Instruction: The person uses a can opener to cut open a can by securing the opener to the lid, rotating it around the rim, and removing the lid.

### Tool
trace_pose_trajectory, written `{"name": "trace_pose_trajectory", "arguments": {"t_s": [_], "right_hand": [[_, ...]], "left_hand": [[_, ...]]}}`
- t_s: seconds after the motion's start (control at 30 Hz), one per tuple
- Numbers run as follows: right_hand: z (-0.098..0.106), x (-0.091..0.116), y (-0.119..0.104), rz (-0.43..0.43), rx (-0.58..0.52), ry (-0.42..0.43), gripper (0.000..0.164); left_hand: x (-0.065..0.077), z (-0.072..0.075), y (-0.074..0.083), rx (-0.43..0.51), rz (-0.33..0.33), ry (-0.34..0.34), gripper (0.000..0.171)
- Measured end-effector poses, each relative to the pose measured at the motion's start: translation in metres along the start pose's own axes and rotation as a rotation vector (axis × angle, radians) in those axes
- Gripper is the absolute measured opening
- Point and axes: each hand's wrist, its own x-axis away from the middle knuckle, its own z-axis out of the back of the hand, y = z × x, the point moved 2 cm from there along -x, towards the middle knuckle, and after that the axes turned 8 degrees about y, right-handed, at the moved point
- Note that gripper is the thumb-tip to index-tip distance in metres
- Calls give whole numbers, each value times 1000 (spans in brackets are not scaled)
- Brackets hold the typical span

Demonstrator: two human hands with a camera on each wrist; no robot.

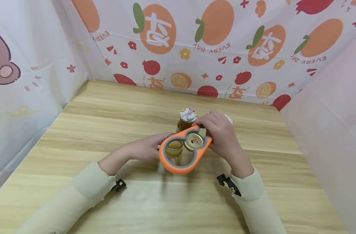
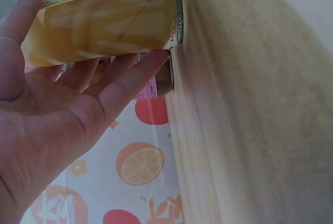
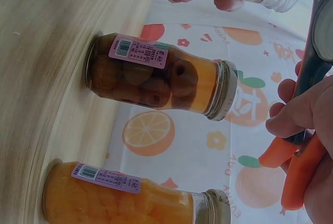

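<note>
So going left to right: the left hand (image 1: 146, 147) has thumb and fingers wrapped round a lidless yellow jar (image 2: 104, 23), which stands upright about midway between the surface's (image 1: 108, 107) left and right edges. The opener (image 1: 199, 155) is over its mouth, big loop around the rim as the head view sees it, with the lid (image 1: 194, 141) in the narrower part. Dark jar (image 3: 156, 75) is just behind, nearer the far edge. Right hand (image 1: 223, 133) grips the opener's handles, and the orange jar (image 3: 119, 195) is beyond it, toward the right edge.

What could go wrong, imo: if the squeeze eases, the lid could drop. Dip the opener and it could clip the rim; tilt the jar and liquid would probably slop out.

Pose-wise, left comes in low from the side; right reaches over from above, forearm slanting in from the near right.
</note>
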Motion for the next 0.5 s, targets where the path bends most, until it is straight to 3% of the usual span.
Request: {"name": "trace_pose_trajectory", "arguments": {"t_s": [0.5], "right_hand": [[2,-3,-2,-10,3,-5,22]], "left_hand": [[1,15,-5,25,9,33,56]]}}
